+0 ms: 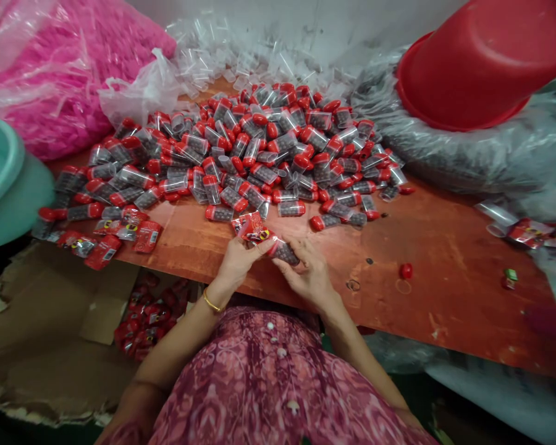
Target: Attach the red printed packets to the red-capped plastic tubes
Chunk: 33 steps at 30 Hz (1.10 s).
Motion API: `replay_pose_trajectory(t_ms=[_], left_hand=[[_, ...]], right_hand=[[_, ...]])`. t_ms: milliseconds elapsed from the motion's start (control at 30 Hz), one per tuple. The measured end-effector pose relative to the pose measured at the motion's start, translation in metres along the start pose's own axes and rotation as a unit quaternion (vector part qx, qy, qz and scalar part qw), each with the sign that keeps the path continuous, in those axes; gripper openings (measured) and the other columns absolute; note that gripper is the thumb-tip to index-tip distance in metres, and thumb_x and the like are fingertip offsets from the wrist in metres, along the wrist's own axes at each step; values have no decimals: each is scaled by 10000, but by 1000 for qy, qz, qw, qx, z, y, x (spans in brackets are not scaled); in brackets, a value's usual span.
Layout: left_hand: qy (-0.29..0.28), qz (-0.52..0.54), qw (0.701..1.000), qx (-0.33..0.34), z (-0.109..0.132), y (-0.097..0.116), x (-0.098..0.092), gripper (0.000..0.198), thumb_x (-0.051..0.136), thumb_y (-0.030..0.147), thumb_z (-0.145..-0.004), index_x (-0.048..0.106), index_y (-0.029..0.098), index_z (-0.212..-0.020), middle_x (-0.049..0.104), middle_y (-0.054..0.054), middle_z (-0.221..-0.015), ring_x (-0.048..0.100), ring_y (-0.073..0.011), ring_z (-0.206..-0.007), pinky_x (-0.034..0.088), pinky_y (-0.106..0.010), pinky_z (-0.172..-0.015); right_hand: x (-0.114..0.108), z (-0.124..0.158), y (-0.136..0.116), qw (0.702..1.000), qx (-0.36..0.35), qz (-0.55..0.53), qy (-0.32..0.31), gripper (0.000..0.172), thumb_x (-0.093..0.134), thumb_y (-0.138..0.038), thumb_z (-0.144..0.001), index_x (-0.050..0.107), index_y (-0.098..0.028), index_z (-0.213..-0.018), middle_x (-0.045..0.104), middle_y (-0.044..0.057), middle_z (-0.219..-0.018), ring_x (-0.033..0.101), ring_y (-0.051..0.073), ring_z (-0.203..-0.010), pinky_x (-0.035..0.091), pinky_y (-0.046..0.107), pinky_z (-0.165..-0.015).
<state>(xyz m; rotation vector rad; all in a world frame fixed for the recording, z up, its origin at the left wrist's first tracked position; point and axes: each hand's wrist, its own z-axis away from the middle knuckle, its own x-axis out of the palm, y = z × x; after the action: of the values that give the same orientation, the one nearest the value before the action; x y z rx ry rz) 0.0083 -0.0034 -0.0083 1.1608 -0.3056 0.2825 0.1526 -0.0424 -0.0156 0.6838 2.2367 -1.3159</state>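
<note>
My left hand (239, 256) is closed on a red printed label wrapper (251, 227) at the near edge of the wooden table (445, 259). My right hand (308, 272) grips a small clear tube (285, 251) filled with dark pellets, and the wrapper meets one end of it. Both hands are together just in front of a big heap of red-capped tubes (241, 154) that spreads across the middle of the table.
Several labelled tubes (120, 238) lie at the table's left edge, more in a cardboard box (143, 318) below. A pink bag (65, 74) and a teal basin (4, 179) are at left, a red tub (482, 62) on dark bags at right, empty clear tubes (241, 55) behind.
</note>
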Motion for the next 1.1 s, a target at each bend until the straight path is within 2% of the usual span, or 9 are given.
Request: replay_pose_trajectory(t_ms=[133,233,467,567,700,833,900,967,1100], left_hand=[[26,66,997,-20,1,0,7,360,845,375,-435,667,121,-619,655,9,-600,563,-75,-550,458,-206,-591],[48,110,993,-5,2,3,8,378,842,394,-440,662,122,-631,660,10,-601,556,-67,-520,446,-195,-552],[12,124,992,12,5,2,8,343,853,345,-443,682,134,-653,683,0,-658,590,-90,-600,477,-222,-670],[-18,115,993,16,3,5,2,315,851,317,-458,691,139,-663,685,0,-665,597,-97,-634,473,-229,-711],[-26,108,993,32,0,7,-6,294,843,295,-478,691,149,-683,691,-3,-694,608,-111,-673,470,-243,-735],[-78,93,993,-5,2,3,-5,318,809,380,-535,678,143,-701,670,-8,-668,552,-97,-565,458,-237,-575],[-92,92,992,-7,5,2,-3,346,798,415,-547,674,144,-724,664,-7,-664,528,-88,-538,437,-227,-531],[-93,97,991,-1,6,2,0,368,802,425,-538,671,144,-736,671,-16,-687,559,-101,-593,454,-231,-590],[-63,116,991,-2,3,0,4,437,738,555,-569,648,139,-665,646,-18,-628,558,-110,-579,443,-241,-592]], right_hand=[[19,-4,-8,997,27,5,70,411,568,-255,-834,507,-203,-1237,621,93,-979,595,215,-900,515,378,-795],[26,-7,-15,996,34,-26,79,426,572,-247,-833,500,-212,-1252,617,91,-1021,585,214,-958,508,380,-843],[33,-10,-22,970,138,-177,95,384,613,-257,-799,560,-246,-1179,632,48,-1049,592,189,-993,499,351,-883],[34,-8,-21,938,199,-275,70,415,606,-327,-803,515,-241,-1199,637,33,-1011,630,140,-819,534,292,-749],[28,-7,-19,901,275,-336,20,276,516,-433,-851,546,-194,-985,598,-44,-659,519,57,-431,442,195,-447],[25,-8,-24,863,305,-403,10,315,493,-504,-840,500,-192,-795,570,-64,-590,440,35,-331,389,185,-370],[27,-8,-27,866,299,-399,41,315,501,-514,-831,499,-198,-827,565,-70,-578,440,39,-322,381,184,-354],[29,-6,-29,889,285,-350,75,295,513,-490,-834,514,-198,-879,525,-87,-511,448,51,-328,363,176,-349],[34,-2,-27,906,275,-315,67,280,485,-468,-858,522,-191,-874,533,-78,-518,436,46,-321,342,170,-336]])
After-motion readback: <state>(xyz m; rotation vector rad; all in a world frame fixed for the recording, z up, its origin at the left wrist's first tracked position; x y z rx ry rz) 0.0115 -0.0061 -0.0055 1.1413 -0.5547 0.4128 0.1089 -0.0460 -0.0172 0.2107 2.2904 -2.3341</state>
